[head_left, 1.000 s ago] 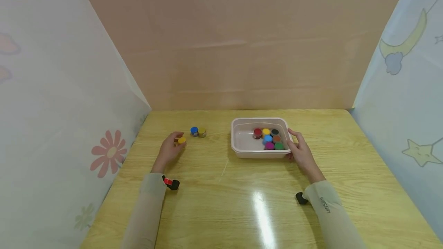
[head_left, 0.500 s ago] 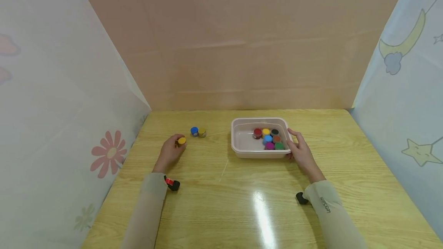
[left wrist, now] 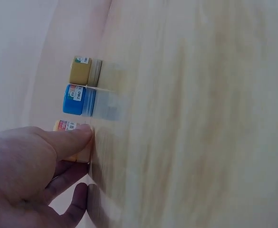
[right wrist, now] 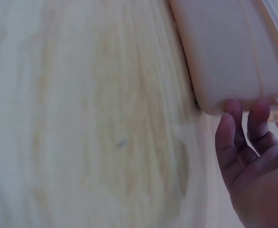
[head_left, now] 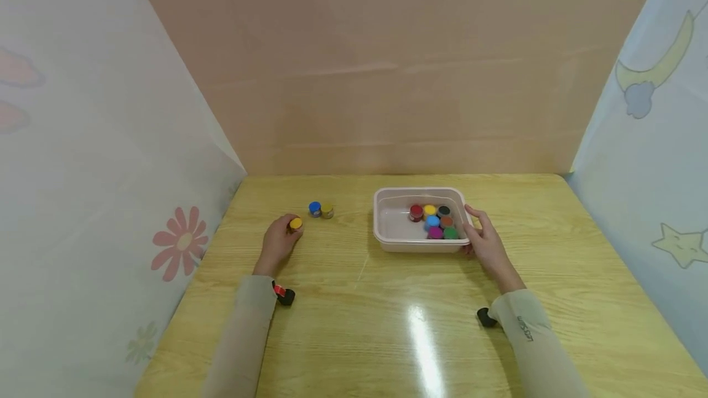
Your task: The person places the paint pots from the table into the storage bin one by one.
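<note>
My left hand [head_left: 280, 239] pinches a small paint jar with a yellow-orange lid [head_left: 296, 224] on the left of the table; in the left wrist view the thumb covers much of its label. Just beyond stand a blue paint jar [left wrist: 73, 99] and an ochre paint jar [left wrist: 80, 71], side by side and upright. At the right end of a pale pink plastic box [head_left: 406, 245], my right hand [head_left: 488, 247] holds the rim and wall. Inside the box, several paint jars cluster toward the right, among them a dark red one [head_left: 416, 213] and a purple one [head_left: 435, 233].
The wooden table [head_left: 354, 324] has a bright light reflection near its front. A brown backdrop [head_left: 398, 78] rises behind it, and patterned sheets [head_left: 121, 109] stand along both sides.
My left fingers have closed from loosely around the yellow-lidded jar to a pinch on it. The right hand and box stay put; the head view has shifted slightly.
</note>
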### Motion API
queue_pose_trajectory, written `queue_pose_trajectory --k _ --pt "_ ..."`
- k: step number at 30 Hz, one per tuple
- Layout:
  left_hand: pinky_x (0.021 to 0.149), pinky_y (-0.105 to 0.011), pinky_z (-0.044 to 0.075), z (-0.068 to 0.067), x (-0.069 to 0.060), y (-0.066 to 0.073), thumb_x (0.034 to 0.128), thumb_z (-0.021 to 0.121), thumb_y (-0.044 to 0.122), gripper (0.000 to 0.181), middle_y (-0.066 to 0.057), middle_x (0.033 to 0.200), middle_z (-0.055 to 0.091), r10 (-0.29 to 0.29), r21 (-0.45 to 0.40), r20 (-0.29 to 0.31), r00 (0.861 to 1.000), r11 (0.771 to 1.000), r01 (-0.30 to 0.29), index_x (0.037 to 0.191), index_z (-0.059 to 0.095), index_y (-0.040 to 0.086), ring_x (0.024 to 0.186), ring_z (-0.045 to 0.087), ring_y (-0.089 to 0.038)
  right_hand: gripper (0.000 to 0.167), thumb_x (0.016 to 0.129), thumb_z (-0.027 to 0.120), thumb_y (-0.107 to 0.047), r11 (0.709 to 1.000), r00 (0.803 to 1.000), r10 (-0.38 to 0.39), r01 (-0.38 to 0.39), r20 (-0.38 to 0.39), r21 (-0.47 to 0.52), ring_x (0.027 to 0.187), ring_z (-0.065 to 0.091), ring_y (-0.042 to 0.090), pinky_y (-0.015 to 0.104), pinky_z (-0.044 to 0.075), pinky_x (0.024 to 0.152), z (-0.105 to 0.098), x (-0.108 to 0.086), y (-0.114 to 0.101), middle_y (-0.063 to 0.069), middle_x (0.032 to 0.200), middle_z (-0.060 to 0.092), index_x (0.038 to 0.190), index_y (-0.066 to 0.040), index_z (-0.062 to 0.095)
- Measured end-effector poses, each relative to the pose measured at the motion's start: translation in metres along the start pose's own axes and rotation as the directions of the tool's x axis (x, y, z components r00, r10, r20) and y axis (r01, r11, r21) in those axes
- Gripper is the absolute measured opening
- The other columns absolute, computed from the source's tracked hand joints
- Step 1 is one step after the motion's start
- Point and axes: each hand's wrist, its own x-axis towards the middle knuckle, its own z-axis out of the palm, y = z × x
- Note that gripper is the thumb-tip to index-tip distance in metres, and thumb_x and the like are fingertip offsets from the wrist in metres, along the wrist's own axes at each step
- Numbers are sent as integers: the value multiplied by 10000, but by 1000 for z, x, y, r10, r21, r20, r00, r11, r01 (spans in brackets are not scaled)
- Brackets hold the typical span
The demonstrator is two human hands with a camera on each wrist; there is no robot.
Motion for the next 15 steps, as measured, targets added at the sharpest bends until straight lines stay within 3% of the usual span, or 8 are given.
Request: queue_pose_trajectory --k 6,15 --pt "1058 -572 467 1 3 3 985 710 122 377 -247 1288 665 -13 1 -7 1000 1000 13 1326 625 -14 1196 618 -412 580 1126 414 -282 1000 1000 -1 1 -12 -3 689 652 262 362 573 616 -1 3 8 275 1006 674 1652 -137 217" --pt "1026 -573 482 1 1 0 979 712 103 377 -244 1275 670 -11 10 -9 1000 1000 11 1322 621 -25 1172 625 -408 588 1123 416 -320 1000 1000 -20 20 -22 6 679 656 253 363 567 600 1 4 12 321 1043 676 1653 -153 222"
